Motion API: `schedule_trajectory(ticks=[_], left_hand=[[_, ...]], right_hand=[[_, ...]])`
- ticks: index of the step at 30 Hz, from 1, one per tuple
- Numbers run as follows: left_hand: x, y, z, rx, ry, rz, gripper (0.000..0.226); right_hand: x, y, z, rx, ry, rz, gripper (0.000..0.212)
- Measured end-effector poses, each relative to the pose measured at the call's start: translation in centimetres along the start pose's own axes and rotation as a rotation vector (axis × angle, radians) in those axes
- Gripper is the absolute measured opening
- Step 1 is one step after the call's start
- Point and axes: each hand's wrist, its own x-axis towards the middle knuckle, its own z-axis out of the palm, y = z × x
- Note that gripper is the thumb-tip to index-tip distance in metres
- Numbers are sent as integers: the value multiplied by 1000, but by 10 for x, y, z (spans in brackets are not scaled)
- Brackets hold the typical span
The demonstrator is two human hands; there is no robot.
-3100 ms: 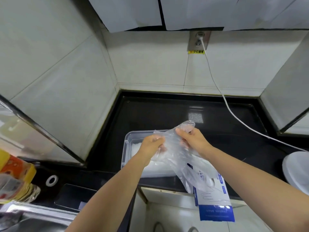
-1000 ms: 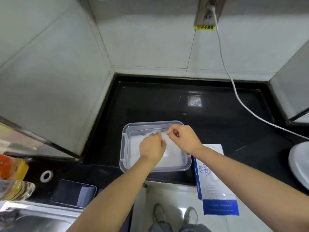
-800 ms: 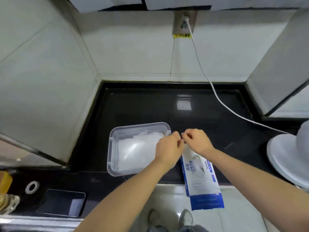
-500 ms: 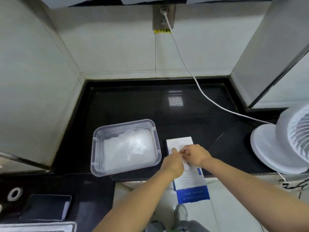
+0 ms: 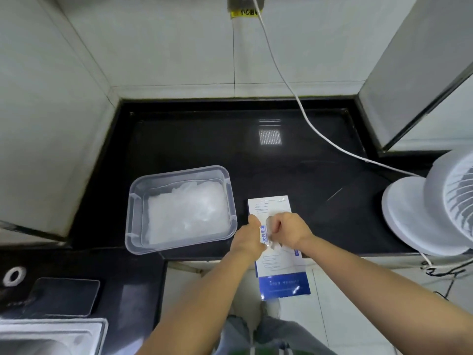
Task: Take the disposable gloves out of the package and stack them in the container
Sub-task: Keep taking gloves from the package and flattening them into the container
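Observation:
A white and blue glove package (image 5: 281, 275) lies on the black counter's front edge, its blue end hanging over the floor. Both hands rest on its middle. My left hand (image 5: 249, 239) presses its left side. My right hand (image 5: 290, 230) pinches a bit of clear glove film (image 5: 268, 237) at the package's opening. To the left stands a clear plastic container (image 5: 133, 221) holding a stack of clear gloves (image 5: 186, 213).
A white fan (image 5: 435, 208) stands at the right, with its white cable (image 5: 294, 96) running to a wall socket. A dark phone (image 5: 64, 295) and a small white ring (image 5: 12, 275) lie at the lower left, beside a sink edge (image 5: 51, 334).
A glove held over the container went into it. Both hands then moved right, from the container to the package, and my view swung right to show the fan.

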Motion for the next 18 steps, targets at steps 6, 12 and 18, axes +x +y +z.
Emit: schedule_trajectory(ticks=[6, 12, 18], left_hand=[[3, 1, 2, 15, 10, -3, 59], [4, 0, 2, 37, 16, -4, 59], [5, 1, 3, 50, 26, -4, 63]], right_hand=[[-2, 11, -15, 294, -1, -26, 23], [3, 6, -8, 304, -35, 109, 13], [7, -1, -9, 166, -92, 197, 19]])
